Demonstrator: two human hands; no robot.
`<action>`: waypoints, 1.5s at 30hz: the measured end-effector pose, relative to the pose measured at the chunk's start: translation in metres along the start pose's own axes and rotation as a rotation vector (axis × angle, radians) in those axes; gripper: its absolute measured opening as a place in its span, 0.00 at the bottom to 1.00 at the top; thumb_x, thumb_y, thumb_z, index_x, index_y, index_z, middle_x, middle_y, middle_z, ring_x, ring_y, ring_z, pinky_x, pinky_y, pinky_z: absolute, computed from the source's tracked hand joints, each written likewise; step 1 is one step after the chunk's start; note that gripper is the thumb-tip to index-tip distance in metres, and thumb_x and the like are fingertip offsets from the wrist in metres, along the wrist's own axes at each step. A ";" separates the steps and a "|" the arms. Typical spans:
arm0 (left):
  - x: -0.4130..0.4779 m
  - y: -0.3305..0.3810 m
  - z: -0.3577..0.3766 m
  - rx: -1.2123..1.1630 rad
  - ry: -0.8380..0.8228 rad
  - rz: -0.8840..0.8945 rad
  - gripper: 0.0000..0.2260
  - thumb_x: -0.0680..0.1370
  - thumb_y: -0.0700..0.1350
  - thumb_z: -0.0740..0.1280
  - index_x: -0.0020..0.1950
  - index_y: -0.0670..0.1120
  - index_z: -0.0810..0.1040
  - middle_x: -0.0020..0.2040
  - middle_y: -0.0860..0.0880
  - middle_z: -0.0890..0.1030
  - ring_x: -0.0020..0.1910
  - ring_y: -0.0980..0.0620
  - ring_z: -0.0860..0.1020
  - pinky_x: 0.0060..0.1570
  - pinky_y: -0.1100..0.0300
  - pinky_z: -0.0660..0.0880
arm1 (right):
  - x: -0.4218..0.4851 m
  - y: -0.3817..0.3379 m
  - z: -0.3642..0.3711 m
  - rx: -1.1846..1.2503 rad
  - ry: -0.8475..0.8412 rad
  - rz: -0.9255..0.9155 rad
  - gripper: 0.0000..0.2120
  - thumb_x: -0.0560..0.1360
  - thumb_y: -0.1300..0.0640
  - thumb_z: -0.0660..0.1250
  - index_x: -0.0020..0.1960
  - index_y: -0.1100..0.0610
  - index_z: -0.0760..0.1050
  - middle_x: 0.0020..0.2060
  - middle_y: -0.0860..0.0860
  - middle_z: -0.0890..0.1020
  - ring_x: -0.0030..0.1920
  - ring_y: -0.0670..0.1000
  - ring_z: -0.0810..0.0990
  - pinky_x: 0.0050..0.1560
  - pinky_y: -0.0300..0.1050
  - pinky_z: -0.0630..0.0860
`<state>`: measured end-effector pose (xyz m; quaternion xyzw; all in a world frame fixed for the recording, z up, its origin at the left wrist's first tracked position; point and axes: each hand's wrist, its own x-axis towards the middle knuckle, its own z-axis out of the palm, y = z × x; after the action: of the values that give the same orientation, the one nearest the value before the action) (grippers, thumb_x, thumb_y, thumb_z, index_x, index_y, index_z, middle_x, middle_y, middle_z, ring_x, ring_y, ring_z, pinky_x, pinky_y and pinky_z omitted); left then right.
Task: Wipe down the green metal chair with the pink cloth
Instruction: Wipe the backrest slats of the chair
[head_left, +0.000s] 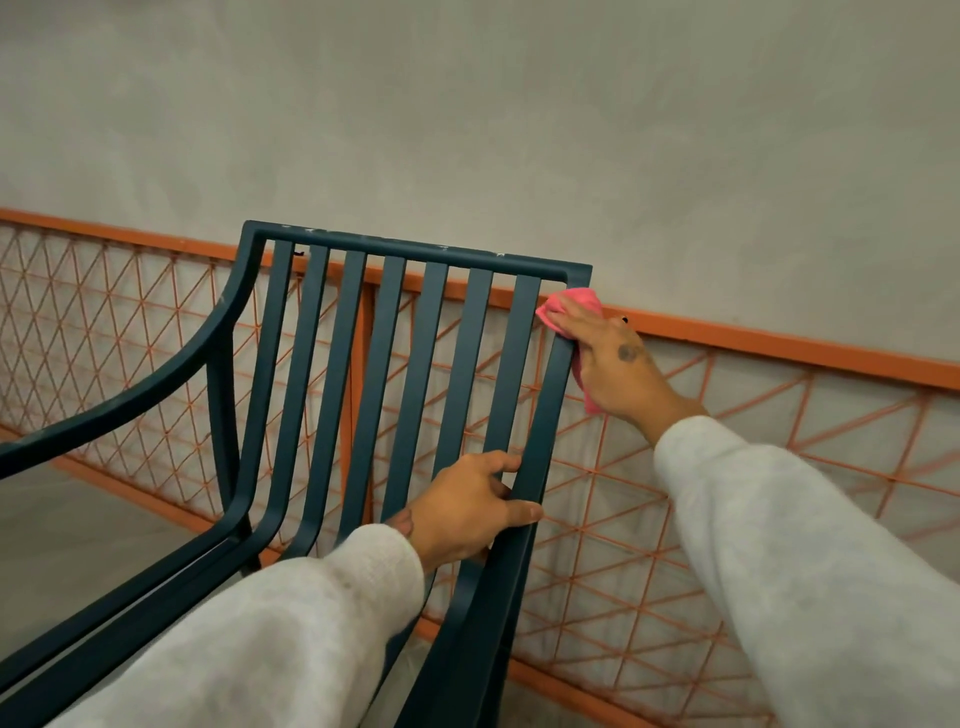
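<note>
The right hand (618, 364) presses the pink cloth (569, 309) flat against the outer upright of the green metal chair (395, 374), just under the top right corner of the backrest. The fingers lie spread over the cloth rather than curled into a fist, so the hand is mostly open with the cloth trapped between palm and metal; a bunched fold sticks out above the fingertips and a thin strip hangs down below the heel of the hand. Well below it on the same side of the backrest, the left hand (467, 506) is closed around the chair, its fingers hooked through the gap beside the last slat and the thumb laid across the outer upright. The slatted back stretches away to the left of both hands, ending in a curved armrest (135, 389) on the far side. Both arms wear pale grey sleeves (810, 561). Behind the chair, past the right hand, runs an orange mesh fence (727, 493) with a solid orange top rail, and beyond that a plain grey wall (519, 130).
</note>
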<state>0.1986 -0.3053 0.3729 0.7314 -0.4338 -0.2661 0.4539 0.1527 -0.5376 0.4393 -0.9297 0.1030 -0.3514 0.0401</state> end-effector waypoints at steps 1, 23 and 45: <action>-0.001 0.001 0.000 -0.003 -0.002 0.003 0.25 0.77 0.45 0.71 0.73 0.51 0.68 0.43 0.57 0.79 0.42 0.60 0.80 0.35 0.68 0.79 | -0.011 -0.005 0.007 0.033 0.034 0.024 0.36 0.73 0.77 0.60 0.74 0.48 0.68 0.74 0.41 0.64 0.75 0.42 0.57 0.77 0.50 0.46; 0.003 0.000 -0.001 0.021 0.002 -0.007 0.28 0.77 0.47 0.70 0.75 0.51 0.65 0.42 0.59 0.76 0.41 0.60 0.78 0.36 0.64 0.80 | 0.013 0.005 0.002 0.056 -0.038 0.104 0.36 0.70 0.79 0.58 0.66 0.46 0.77 0.70 0.43 0.73 0.72 0.50 0.68 0.75 0.50 0.63; -0.012 0.003 0.003 0.036 0.035 -0.001 0.10 0.77 0.48 0.71 0.55 0.44 0.82 0.47 0.42 0.85 0.46 0.44 0.85 0.46 0.44 0.83 | -0.143 -0.098 0.044 0.634 0.048 0.291 0.26 0.75 0.77 0.56 0.61 0.55 0.81 0.61 0.38 0.76 0.61 0.23 0.68 0.68 0.24 0.59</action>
<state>0.1895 -0.2967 0.3743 0.7443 -0.4301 -0.2458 0.4478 0.0933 -0.4105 0.3284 -0.8379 0.1209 -0.3786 0.3741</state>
